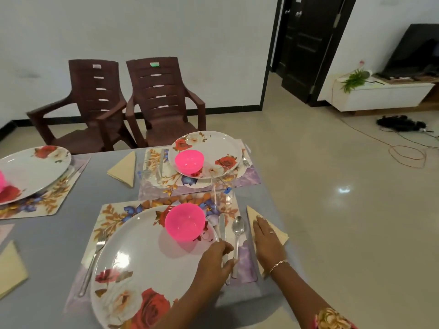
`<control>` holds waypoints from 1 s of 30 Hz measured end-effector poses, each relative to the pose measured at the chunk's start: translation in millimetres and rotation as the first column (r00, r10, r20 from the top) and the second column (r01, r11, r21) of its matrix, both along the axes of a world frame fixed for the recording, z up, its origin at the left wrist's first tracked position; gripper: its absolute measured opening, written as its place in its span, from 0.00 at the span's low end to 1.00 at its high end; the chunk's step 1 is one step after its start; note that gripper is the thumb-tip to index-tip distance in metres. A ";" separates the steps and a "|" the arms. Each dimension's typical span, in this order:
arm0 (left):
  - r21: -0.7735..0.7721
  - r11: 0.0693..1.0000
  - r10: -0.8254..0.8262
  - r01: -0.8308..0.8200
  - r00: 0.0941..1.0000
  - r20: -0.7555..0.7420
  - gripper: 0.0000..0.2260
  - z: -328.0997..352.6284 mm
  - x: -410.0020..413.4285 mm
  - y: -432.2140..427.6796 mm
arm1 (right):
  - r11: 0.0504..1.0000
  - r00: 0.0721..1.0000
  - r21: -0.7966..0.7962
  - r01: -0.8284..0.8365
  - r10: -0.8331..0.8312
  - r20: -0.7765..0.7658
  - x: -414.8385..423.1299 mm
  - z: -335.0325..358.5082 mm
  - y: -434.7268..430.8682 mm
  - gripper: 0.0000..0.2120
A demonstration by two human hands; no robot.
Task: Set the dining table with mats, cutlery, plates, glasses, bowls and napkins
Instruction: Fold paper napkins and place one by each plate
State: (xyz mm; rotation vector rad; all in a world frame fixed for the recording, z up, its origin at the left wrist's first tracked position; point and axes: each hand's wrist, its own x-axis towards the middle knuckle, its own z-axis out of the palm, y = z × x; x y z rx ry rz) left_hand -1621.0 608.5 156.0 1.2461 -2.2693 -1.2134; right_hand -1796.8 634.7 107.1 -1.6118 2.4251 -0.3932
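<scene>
A floral plate with a pink bowl lies on the near floral mat. A fork lies left of it; a knife and a spoon lie to its right. My left hand pinches the knife's handle beside the plate's rim. My right hand rests flat on a folded cream napkin at the table's right edge. A clear glass stands above the knife.
A second setting with plate and pink bowl sits at the far side, a cream napkin to its left. A third plate is at far left. Two brown chairs stand behind the grey table.
</scene>
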 end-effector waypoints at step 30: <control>-0.398 0.889 -0.094 0.226 0.942 0.323 0.20 -7.4 56.4 -23.9 | 0.985 0.958 -0.065 -0.159 0.138 -0.250 59.3 -18.5 -1.6 0.29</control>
